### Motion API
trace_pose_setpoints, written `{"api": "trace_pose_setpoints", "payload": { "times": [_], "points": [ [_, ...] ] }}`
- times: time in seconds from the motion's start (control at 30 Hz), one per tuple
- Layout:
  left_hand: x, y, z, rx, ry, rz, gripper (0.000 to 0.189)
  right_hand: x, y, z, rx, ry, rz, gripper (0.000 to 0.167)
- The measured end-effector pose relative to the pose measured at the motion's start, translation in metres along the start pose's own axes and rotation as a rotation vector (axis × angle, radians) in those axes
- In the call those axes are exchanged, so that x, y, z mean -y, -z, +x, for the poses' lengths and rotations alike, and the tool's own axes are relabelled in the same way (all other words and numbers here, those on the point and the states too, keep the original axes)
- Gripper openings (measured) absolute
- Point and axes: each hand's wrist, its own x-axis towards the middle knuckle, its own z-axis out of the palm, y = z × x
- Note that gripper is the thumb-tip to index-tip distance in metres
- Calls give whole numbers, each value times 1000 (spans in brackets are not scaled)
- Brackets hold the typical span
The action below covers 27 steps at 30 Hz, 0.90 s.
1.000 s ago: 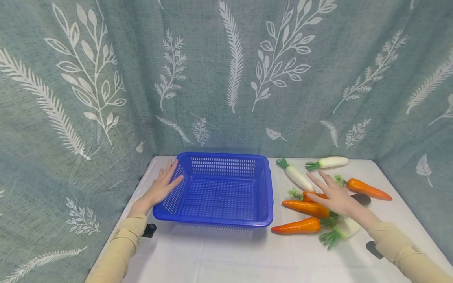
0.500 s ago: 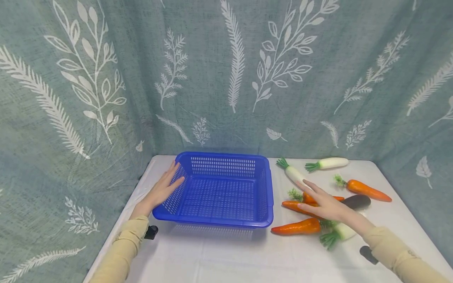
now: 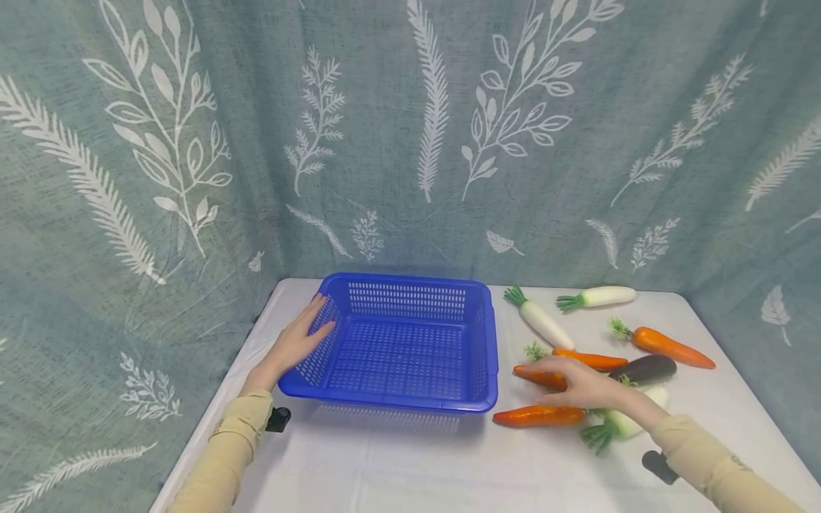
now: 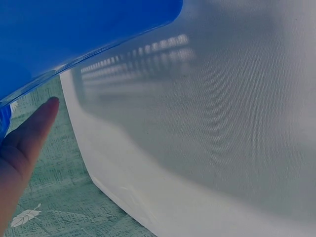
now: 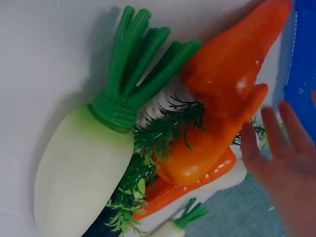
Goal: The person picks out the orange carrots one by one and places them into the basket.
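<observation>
My left hand (image 3: 291,348) lies with straight fingers along the left rim of a blue plastic basket (image 3: 388,406); in the left wrist view one finger (image 4: 37,126) shows beside the basket's underside (image 4: 89,34). Nothing lies inside the basket. To its right, my right hand (image 3: 586,388) hovers low over a middle carrot (image 3: 535,375), fingers spread and holding nothing. The right wrist view shows these fingers (image 5: 276,133) beside the orange carrot (image 5: 197,148). A nearer carrot (image 3: 535,416) lies just below the thumb. Another carrot (image 3: 590,360) lies behind the hand.
Behind the carrots lie two white radishes, one slanted (image 3: 545,324) and one farther back (image 3: 609,296). A carrot (image 3: 673,348) and a dark eggplant (image 3: 648,369) lie at the right. A third radish (image 3: 654,399) is partly behind the right wrist. A patterned curtain (image 3: 398,235) borders the table.
My right hand has moved left and toward me, from above the radish and eggplant area down to the carrots. The left hand has stayed at the basket rim.
</observation>
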Motion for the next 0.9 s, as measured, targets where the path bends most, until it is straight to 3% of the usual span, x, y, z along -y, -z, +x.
{"api": "trace_pose_setpoints", "payload": {
  "times": [0.17, 0.27, 0.53, 0.77, 0.9],
  "points": [
    [2, -1, 1, -23, -23, 11, 61, 2, 5, 0, 206, -117, 228, 41],
    [5, -3, 2, -35, -29, -3, 59, 0, 4, 0, 271, -154, 296, 37],
    [6, -3, -1, -48, -26, -52, 54, -7, -4, 0, 323, -176, 287, 36],
    [5, -4, -1, -58, -37, -58, 52, -14, -8, -1, 335, -114, 345, 37],
    [8, -4, -1, -59, -26, -58, 51, -14, -9, 0, 341, -148, 359, 36]
  ]
}}
